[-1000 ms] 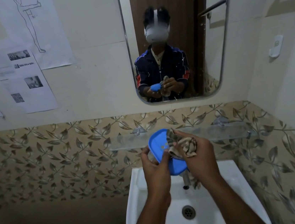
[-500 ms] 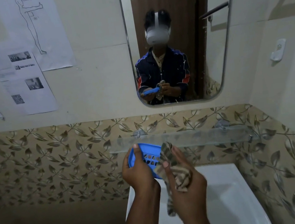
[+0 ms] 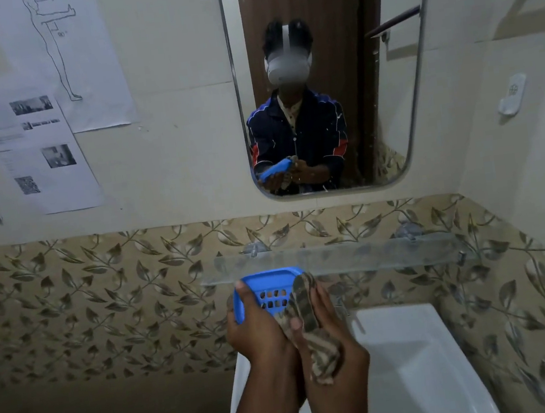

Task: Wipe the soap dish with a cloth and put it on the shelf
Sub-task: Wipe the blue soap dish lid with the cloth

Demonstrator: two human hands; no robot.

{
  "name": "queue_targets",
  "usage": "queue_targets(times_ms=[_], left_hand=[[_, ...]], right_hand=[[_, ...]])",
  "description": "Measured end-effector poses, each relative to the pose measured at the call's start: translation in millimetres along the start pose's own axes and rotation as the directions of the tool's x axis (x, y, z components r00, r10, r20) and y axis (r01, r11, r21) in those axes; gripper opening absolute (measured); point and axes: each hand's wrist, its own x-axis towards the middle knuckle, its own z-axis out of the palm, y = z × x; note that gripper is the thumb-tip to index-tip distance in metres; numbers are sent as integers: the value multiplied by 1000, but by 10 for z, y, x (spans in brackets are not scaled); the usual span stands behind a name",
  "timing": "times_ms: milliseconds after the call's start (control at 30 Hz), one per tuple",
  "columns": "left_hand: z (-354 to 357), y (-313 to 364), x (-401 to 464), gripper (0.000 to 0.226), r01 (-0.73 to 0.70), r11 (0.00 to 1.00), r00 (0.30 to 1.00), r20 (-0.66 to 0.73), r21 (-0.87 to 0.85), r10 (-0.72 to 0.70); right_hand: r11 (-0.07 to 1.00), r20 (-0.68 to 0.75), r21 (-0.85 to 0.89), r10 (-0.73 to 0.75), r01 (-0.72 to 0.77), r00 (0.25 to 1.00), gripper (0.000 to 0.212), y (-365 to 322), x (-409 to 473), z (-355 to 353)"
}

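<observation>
2 hands (image 3: 261, 336) on soap dish (image 3: 268, 292), cloth (image 3: 306, 308)

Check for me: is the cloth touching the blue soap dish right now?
Touching. In the head view the right hand presses the striped cloth over the right rim of the soap dish, with no gap visible.

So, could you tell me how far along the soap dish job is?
Nothing looks finished. In hand: the left hand holds the blue soap dish while the right hand presses the striped cloth against it, mid-wipe. Left: placing the dish on the glass shelf just above.
</observation>
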Motion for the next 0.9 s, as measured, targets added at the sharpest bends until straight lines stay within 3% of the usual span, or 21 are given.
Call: queue_targets(times_ms=[100, 200, 267, 367, 467, 533, 600, 667, 800, 900], left_hand=[[-48, -19, -15, 51, 280, 960, 926, 267, -15, -266], [-95, 72, -13, 69, 497, 863, 758, 437, 94, -484], [-135, 155, 31, 72, 573, 809, 644, 538, 132, -544], [-209, 274, 109, 65, 653, 727, 502, 598, 211, -625], [-271, 335, 149, 70, 690, 684, 414, 645, 238, -642], [-294, 324, 164, 72, 713, 667, 376, 685, 216, -624], [-302, 285, 162, 73, 696, 686, 367, 716, 211, -594], [-298, 256, 140, 76, 636, 731, 366, 738, 245, -566], [-263, 258, 70, 82, 456, 826, 393, 758, 331, -521], [-279, 195, 79, 66, 367, 869, 440, 760, 334, -478]], right_hand=[[972, 147, -170, -138, 162, 980, 68, -8, 135, -142], [842, 378, -320, -306, 434, 874, 51, -33, 259, -299], [766, 541, -357, -296, 534, 787, 41, -46, 334, -397], [755, 715, -322, -201, 572, 669, 29, -104, 396, -467], [885, 696, -269, -94, 381, 711, 27, -163, 408, -487], [970, 668, -181, 1, 162, 744, 30, -205, 405, -497], [979, 652, -163, 12, 124, 758, 34, -210, 393, -489], [937, 636, -225, -65, 266, 769, 36, -165, 376, -471], [699, 681, -414, -188, 584, 708, 39, -107, 402, -460], [601, 617, -552, -174, 579, 768, 48, -155, 513, -409]])
